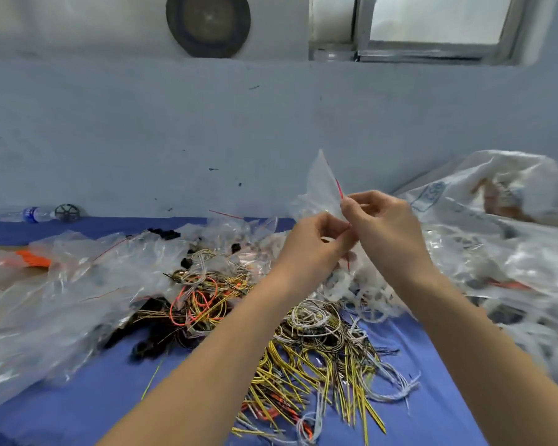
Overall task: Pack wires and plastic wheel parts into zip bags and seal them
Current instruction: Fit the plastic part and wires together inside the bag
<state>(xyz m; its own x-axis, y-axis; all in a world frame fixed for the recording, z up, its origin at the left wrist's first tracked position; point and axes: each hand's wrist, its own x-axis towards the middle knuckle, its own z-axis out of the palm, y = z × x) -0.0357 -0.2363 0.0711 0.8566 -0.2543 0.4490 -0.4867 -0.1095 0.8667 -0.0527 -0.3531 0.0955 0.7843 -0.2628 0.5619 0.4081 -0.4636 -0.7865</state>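
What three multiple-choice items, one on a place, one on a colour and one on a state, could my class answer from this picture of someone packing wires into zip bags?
1. Where does the water bottle lie?
A. far left, by the wall
B. beside the yellow wires
C. under the window

2. What colour is the cloth under the wires?
A. green
B. blue
C. white

3. What is happening with the zip bag?
A. it lies flat on the table
B. one hand alone holds it
C. both hands hold it up

Answers: 1 A, the bottle lies at the far left edge below the wall. 2 B, blue shows between the piles. 3 C, the left hand and right hand pinch it above the wire pile.
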